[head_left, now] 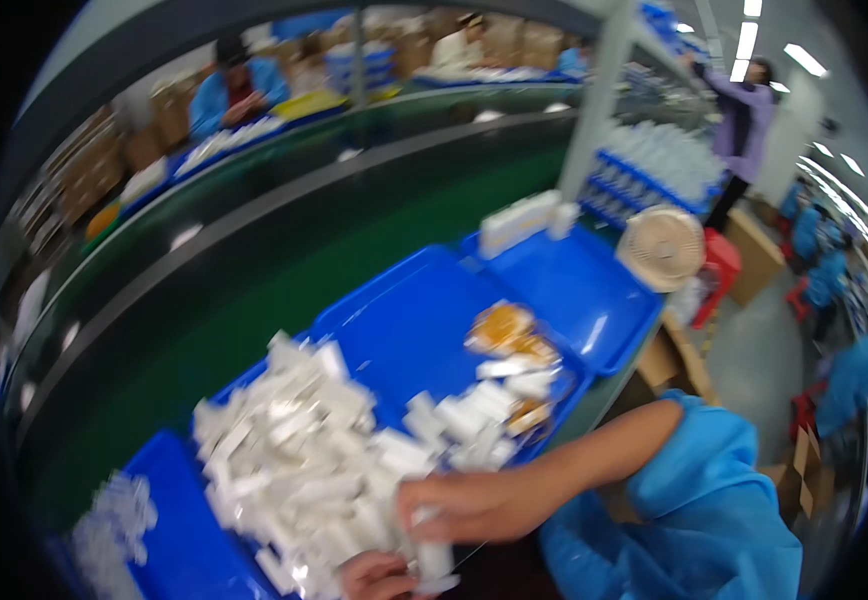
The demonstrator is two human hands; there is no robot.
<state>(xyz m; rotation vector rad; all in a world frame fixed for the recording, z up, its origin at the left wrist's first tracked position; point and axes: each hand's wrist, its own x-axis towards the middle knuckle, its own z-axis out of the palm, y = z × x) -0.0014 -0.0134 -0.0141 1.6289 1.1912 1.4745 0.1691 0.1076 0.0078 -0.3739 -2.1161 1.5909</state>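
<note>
My right hand (479, 505) is closed round a small white plastic piece (434, 560) near the lower edge of the view. Just below and left, my left hand (379, 577) has its fingers curled against the lower end of the same piece. Blur hides the exact shape of the piece. Beside both hands, a big heap of white plastic pieces (294, 450) fills the left part of a blue tray (409, 300). A smaller group of white pieces (474, 415) lies at the tray's right, next to clear bags with orange-brown contents (504, 330).
A second blue tray (594, 290) at the right holds a white box (517, 223). Clear small parts (114, 525) lie in a blue tray at the lower left. Behind runs a green conveyor belt (284, 270). A round beige basket (662, 247) stands near a grey post (599, 110). Co-workers sit across.
</note>
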